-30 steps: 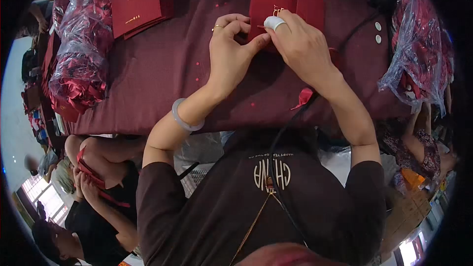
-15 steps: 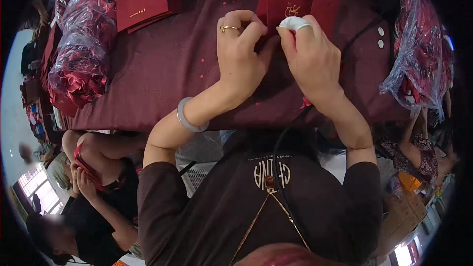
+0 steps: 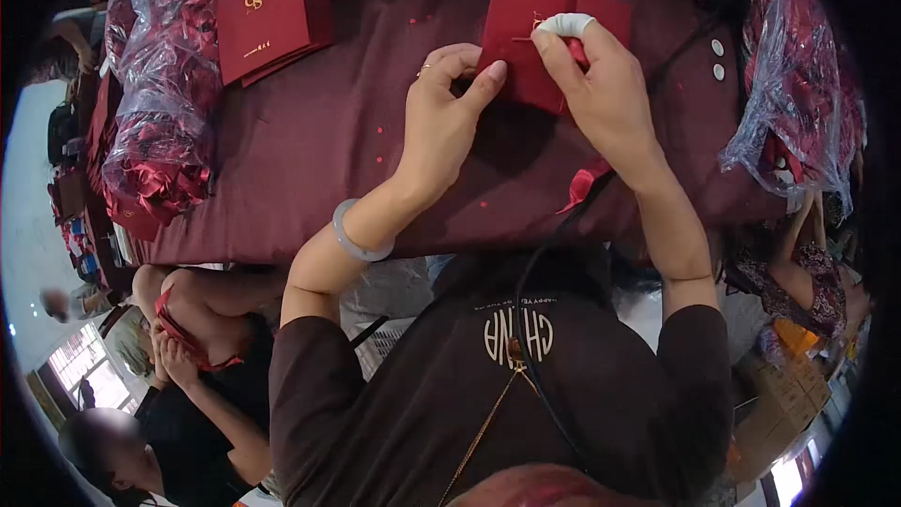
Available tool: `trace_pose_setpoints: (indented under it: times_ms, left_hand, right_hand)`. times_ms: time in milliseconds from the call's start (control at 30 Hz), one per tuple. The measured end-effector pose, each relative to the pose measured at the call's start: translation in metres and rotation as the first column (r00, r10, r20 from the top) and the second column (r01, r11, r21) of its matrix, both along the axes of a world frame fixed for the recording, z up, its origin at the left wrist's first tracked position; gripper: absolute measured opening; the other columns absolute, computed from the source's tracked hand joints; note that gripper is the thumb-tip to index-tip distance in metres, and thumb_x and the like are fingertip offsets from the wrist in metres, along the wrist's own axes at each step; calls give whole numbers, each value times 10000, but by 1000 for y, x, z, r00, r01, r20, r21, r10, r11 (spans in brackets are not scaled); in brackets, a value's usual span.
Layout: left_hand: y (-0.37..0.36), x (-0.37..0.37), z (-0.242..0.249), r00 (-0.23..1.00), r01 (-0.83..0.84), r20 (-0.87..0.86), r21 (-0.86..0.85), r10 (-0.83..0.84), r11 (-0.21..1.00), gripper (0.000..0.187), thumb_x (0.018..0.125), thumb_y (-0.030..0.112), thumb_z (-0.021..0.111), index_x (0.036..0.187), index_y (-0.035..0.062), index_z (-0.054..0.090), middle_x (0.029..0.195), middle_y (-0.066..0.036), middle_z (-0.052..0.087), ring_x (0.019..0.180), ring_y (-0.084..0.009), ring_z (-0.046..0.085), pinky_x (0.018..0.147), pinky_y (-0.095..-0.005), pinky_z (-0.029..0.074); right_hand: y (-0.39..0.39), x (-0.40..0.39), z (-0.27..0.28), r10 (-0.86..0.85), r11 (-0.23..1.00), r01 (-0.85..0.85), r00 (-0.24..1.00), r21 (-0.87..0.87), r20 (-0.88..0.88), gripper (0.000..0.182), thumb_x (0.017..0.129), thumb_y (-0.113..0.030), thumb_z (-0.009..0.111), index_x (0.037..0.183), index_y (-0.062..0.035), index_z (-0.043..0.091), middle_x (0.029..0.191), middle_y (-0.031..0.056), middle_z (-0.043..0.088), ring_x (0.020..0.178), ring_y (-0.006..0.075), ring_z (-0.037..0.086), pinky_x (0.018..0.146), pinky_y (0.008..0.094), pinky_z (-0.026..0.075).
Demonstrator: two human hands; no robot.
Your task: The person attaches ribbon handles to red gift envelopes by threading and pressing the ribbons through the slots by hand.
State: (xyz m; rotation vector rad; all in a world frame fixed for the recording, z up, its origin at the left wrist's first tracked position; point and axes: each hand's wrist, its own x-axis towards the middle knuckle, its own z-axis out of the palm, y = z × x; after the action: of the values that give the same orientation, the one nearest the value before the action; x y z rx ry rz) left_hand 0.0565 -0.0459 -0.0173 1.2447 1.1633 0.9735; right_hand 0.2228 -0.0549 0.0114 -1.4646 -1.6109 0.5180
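Note:
A dark red paper bag (image 3: 526, 0) with gold lettering lies tilted on the cloth in front of me. My left hand (image 3: 439, 117) pinches its left edge, thumb on the face and fingers behind. Over the bag's right part, my right hand (image 3: 610, 94) is closed with thumb and index finger together. That index finger wears a white covering (image 3: 569, 24). A bright red ribbon (image 3: 576, 53) shows inside the right hand's grip, with a thin red strand pointing left across the bag. Below the right wrist, a ribbon end (image 3: 586, 184) lies on the cloth.
A stack of red bags (image 3: 272, 19) stands at the upper left. Plastic-wrapped bundles of red ribbon lie at the left (image 3: 155, 122) and right (image 3: 798, 122). Two white discs (image 3: 718, 58) and a black cable (image 3: 544, 249) are nearby. Another person (image 3: 188, 413) sits at the lower left.
My left hand has opened out from a curled pinch and now grips the bag's edge with the thumb. More of the bag's face shows. More ribbon is visible below my right wrist.

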Motion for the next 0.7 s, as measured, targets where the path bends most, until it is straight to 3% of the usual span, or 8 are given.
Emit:
trace_pose_setpoints:
  times_ms: [133,233,300,700]
  left_hand:
    - [2,0,4,999,4,33,-41,-3,999,184,883,109,638,1036,8,637,912,32,582,857,-43,509,799,-188,404]
    - [1,1,3,999,14,-37,5,-13,1000,266,872,97,648,1114,-9,621,964,8,611,880,-54,534,818,-198,424]
    - [0,4,4,993,36,109,-20,-33,999,310,833,103,682,1112,-21,633,966,-36,624,852,-88,554,768,-230,446]
    - [0,5,7,985,42,172,-59,-31,997,357,821,60,683,1149,-46,591,957,-50,655,837,-75,574,768,-213,474]
  right_hand:
    - [-2,6,7,-40,997,37,998,-61,-39,230,858,-252,619,920,-30,634,890,127,655,809,286,636,694,355,484]
    - [0,6,0,-21,996,21,1000,-89,7,245,857,-275,616,917,-38,640,889,123,658,805,290,638,707,364,486]
    - [0,6,-1,-22,996,22,1000,-92,6,252,856,-285,614,921,-43,641,891,120,659,809,293,640,714,369,487]
    - [3,7,-6,16,996,-12,998,-83,58,223,848,-274,615,916,-63,644,886,106,665,828,290,646,714,374,493]
